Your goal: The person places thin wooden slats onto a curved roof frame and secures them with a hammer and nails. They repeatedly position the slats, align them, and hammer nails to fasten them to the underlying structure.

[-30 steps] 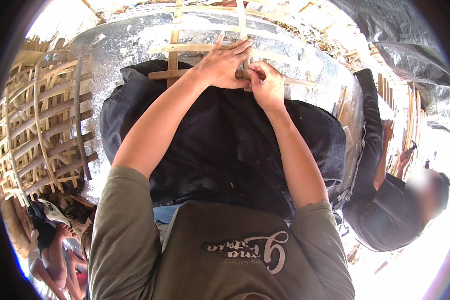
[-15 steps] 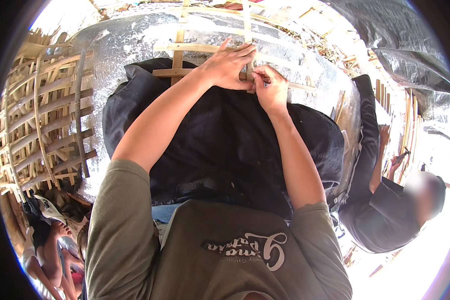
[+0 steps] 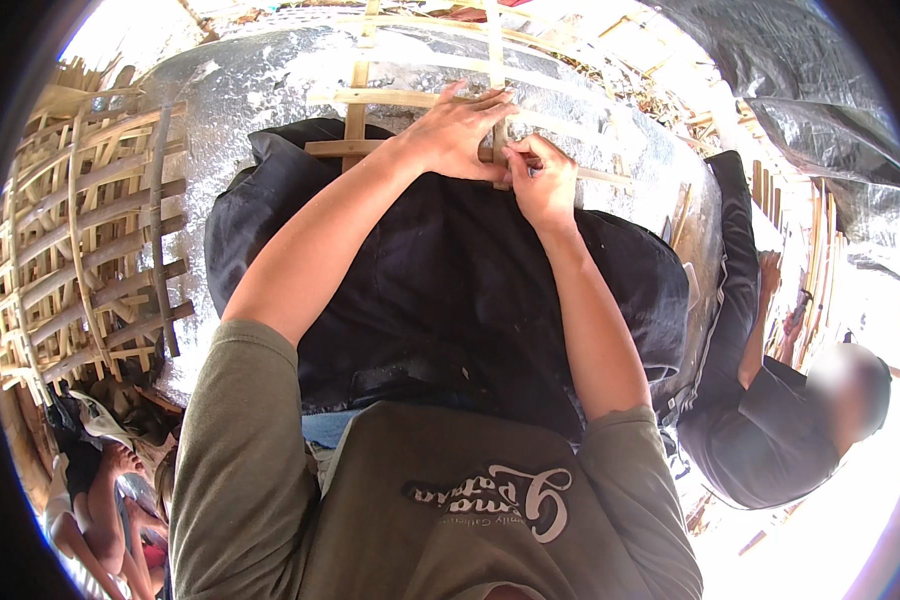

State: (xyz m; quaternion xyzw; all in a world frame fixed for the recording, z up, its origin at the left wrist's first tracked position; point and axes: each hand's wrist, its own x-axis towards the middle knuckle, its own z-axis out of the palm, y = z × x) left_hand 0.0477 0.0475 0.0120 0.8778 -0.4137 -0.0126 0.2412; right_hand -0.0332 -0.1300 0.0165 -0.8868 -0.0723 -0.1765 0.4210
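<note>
Silver sheeting (image 3: 270, 75) lies across the upper picture. Far left: wooden lattice (image 3: 90, 240). Upper centre: wooden grid (image 3: 358, 97); left hand (image 3: 460, 130) spread over it, forearm slanting up rightward. Right hand (image 3: 545, 178) just beside, fingers curled; whether it grips anything cannot be told.

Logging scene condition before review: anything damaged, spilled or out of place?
The silver surface looks worn: pale, scuffed patches blotch it left of the lattice, though glare may exaggerate them. I can see no spill, and nothing about the lattice's visible strips stands out.
</note>
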